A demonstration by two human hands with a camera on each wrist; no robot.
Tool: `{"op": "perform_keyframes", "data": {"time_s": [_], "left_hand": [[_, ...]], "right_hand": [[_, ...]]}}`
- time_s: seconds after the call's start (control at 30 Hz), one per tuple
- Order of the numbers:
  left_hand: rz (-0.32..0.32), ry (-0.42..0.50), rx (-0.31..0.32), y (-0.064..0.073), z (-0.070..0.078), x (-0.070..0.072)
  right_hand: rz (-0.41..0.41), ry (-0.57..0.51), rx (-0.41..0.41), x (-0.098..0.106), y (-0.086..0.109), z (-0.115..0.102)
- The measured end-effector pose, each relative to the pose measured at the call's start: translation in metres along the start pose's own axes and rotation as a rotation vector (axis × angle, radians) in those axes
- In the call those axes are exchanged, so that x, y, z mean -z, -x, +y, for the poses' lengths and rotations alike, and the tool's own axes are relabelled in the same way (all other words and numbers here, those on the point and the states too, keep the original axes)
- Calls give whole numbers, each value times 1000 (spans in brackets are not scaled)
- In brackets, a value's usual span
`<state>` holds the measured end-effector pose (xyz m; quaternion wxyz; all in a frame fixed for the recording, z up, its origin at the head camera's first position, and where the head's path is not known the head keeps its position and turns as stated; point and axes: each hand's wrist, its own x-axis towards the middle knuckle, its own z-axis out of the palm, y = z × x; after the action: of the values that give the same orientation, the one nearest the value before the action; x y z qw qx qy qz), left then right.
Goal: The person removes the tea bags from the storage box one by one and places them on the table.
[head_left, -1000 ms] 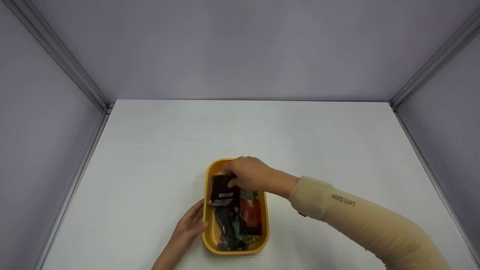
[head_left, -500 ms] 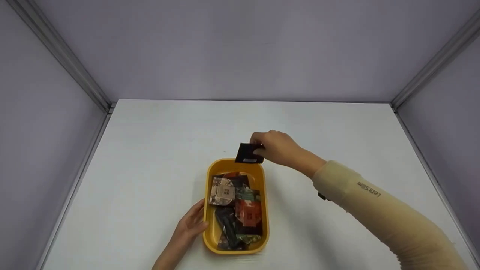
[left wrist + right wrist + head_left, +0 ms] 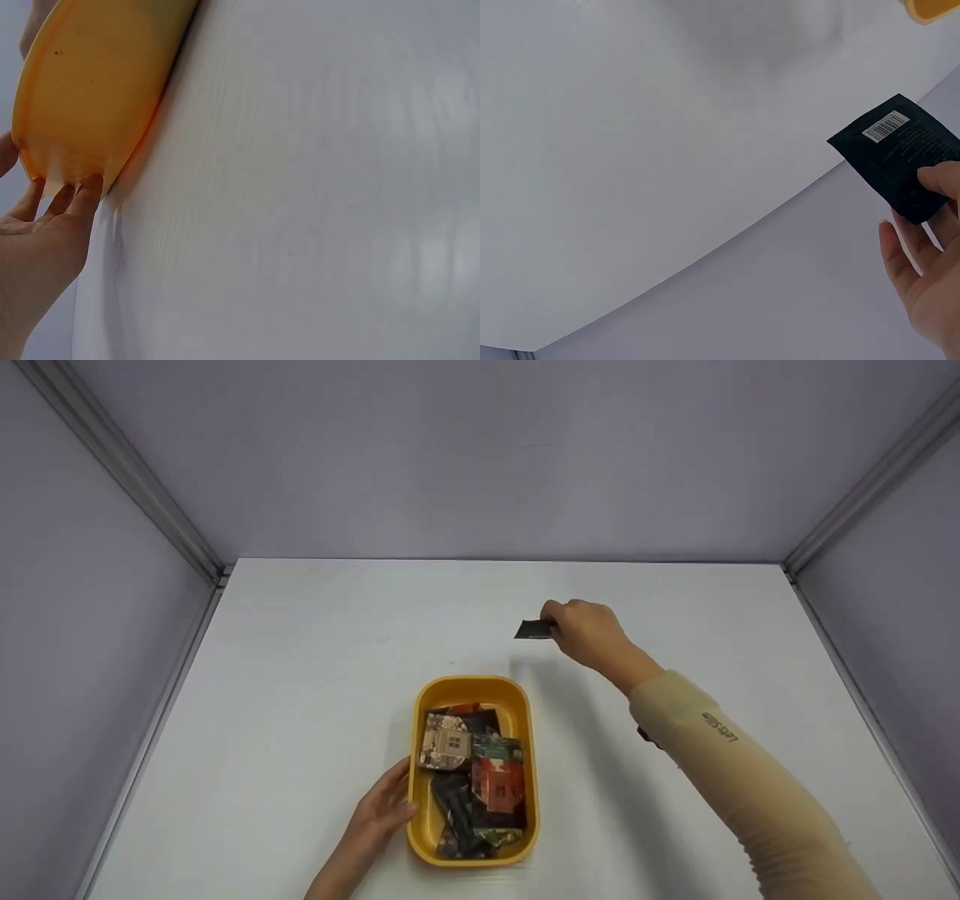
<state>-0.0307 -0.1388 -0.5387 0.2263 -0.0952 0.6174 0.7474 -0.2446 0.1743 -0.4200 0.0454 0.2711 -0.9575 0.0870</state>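
In the head view, my right hand (image 3: 589,634) is raised over the table and pinches a small dark sachet (image 3: 533,630) by one edge. The right wrist view shows the sachet (image 3: 892,154) from its back, with a white barcode label; the thumb lies on it and fingers are behind. My left hand (image 3: 379,810) holds the left side of a yellow plastic bin (image 3: 415,750), thumb at the rim and fingertips on the outer wall. Inside lie several flat packets: a beige patterned one (image 3: 448,742), a red and black one (image 3: 499,787), and dark ones (image 3: 454,802) beneath.
The bin rests on a white tabletop (image 3: 322,660), near its front edge. Grey-violet panels (image 3: 480,457) enclose the table at the back and both sides. A pale sleeve (image 3: 720,765) covers the right forearm, which passes above the table's right part.
My right hand has lifted the dark sachet out of the bin and carried it up and right, away from the rim. The beige packet is uncovered. My left hand has stayed on the bin.
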Motion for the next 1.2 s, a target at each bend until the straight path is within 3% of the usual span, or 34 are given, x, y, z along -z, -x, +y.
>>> {"op": "perform_keyframes", "data": {"time_s": [0.27, 0.5, 0.6, 0.83, 1.2], "left_hand": [[6, -13, -4, 0, 1, 3], [-8, 0, 0, 0, 2, 3], [-9, -3, 12, 1, 3, 3], [-4, -2, 19, 2, 3, 3], [14, 8, 31, 6, 3, 4]], "right_hand": [[84, 167, 3, -25, -9, 14], [132, 155, -76, -49, -14, 20], [109, 173, -91, -60, -12, 24], [-42, 234, -109, -74, -9, 26], [-123, 186, -193, -87, -10, 17]]}}
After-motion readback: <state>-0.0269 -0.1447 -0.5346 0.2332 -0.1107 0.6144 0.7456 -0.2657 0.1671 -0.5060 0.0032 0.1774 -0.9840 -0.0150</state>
